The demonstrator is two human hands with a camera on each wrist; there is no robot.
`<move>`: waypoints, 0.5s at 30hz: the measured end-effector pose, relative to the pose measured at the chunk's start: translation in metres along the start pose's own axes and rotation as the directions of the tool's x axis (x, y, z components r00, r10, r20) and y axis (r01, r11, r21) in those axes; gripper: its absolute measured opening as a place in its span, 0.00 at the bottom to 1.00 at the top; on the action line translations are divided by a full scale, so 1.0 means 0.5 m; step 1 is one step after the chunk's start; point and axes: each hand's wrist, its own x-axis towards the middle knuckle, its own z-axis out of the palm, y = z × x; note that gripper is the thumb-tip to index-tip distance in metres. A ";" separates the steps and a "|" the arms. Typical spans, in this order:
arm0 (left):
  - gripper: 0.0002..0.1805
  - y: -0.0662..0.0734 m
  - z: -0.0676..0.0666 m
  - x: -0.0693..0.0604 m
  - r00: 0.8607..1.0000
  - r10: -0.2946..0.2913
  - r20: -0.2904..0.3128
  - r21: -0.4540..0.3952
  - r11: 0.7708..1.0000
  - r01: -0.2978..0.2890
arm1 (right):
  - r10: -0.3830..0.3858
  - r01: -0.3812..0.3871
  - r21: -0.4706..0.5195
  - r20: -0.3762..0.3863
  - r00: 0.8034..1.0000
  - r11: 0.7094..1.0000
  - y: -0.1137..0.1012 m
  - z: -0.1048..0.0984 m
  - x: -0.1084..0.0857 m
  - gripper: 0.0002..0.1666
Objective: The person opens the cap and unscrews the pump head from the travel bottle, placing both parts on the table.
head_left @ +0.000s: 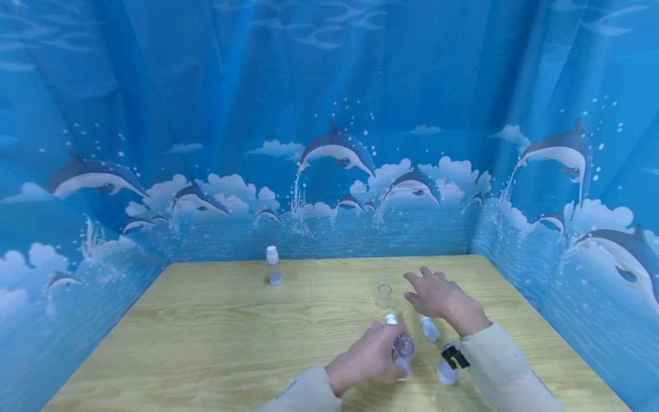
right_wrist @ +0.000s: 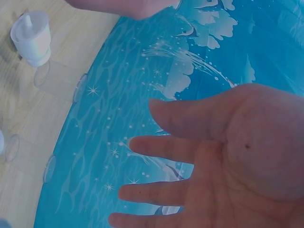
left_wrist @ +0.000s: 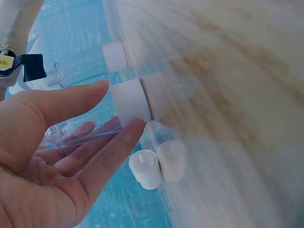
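My left hand (head_left: 373,352) holds a clear bottle with a white base (left_wrist: 130,102) low at the tabletop. In the left wrist view, thumb and fingers lie on opposite sides of it, the white end at the table. My right hand (head_left: 437,294), fingers spread and palm down, hovers above the table holding nothing. Beneath its wrist lies a white piece (head_left: 429,329). A second clear bottle with a white base (head_left: 447,373) stands near the right sleeve. Just beyond the left hand is another small white piece (head_left: 391,319), partly hidden. A clear cup (head_left: 384,297) stands left of the right hand.
A clear bottle with a white top (head_left: 273,266) stands at the table's back left. The wooden table (head_left: 206,343) meets a blue dolphin-print curtain (head_left: 329,86) behind and at both sides. Two clear cylinders show in the right wrist view.
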 end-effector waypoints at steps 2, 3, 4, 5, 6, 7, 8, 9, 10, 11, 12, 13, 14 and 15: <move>0.24 0.000 0.001 0.000 1.000 0.004 -0.004 0.002 1.000 -0.004 | -0.003 0.003 -0.002 -0.001 1.000 1.000 0.000 -0.001 -0.001 0.32; 0.24 0.000 0.001 -0.001 1.000 0.002 -0.004 0.002 1.000 -0.002 | -0.006 0.006 -0.004 -0.002 1.000 1.000 -0.001 -0.001 -0.002 0.32; 0.24 0.001 0.001 -0.001 1.000 0.000 -0.005 0.001 1.000 0.000 | -0.009 0.009 -0.005 -0.005 1.000 1.000 -0.001 -0.001 -0.002 0.32; 0.24 0.001 0.002 -0.001 1.000 0.000 -0.007 0.000 1.000 0.000 | -0.013 0.013 -0.006 -0.009 1.000 1.000 -0.001 -0.001 -0.003 0.32; 0.25 0.001 0.003 -0.001 1.000 -0.002 -0.008 -0.001 1.000 0.002 | -0.016 0.016 -0.008 -0.014 1.000 1.000 -0.001 0.000 -0.003 0.32; 0.25 0.002 0.003 0.000 1.000 -0.003 -0.008 -0.004 1.000 0.003 | -0.017 0.017 -0.009 -0.017 1.000 1.000 -0.001 -0.001 -0.003 0.32; 0.25 0.002 0.004 0.000 1.000 -0.007 -0.008 -0.006 1.000 0.006 | -0.017 0.017 -0.009 -0.020 1.000 1.000 -0.001 -0.001 -0.003 0.32; 0.25 0.002 0.005 0.000 1.000 -0.009 -0.007 -0.007 1.000 0.009 | -0.017 0.017 -0.008 -0.022 1.000 1.000 -0.002 -0.001 -0.003 0.33; 0.25 0.002 0.005 0.001 1.000 -0.008 -0.007 -0.007 1.000 0.008 | -0.017 0.016 -0.008 -0.025 1.000 1.000 -0.002 -0.001 -0.003 0.33; 0.25 0.002 0.006 0.001 1.000 -0.007 -0.008 -0.004 1.000 0.006 | -0.016 0.016 -0.007 -0.026 1.000 1.000 -0.002 -0.001 -0.002 0.33; 0.26 0.001 0.006 0.001 1.000 -0.005 -0.007 -0.004 1.000 0.005 | -0.015 0.015 -0.006 -0.027 1.000 1.000 -0.002 -0.001 -0.002 0.33; 0.26 0.001 0.007 0.001 1.000 -0.003 -0.007 -0.003 1.000 0.003 | -0.015 0.014 -0.005 -0.028 0.999 1.000 -0.002 -0.001 -0.002 0.33; 0.27 0.000 0.006 0.001 1.000 -0.002 -0.006 0.000 1.000 0.002 | -0.016 0.016 -0.004 -0.031 0.999 1.000 -0.003 -0.001 -0.001 0.33; 0.27 -0.001 0.006 0.000 1.000 -0.002 -0.004 0.002 1.000 0.002 | -0.018 0.018 -0.005 -0.032 0.999 1.000 -0.003 -0.002 -0.001 0.33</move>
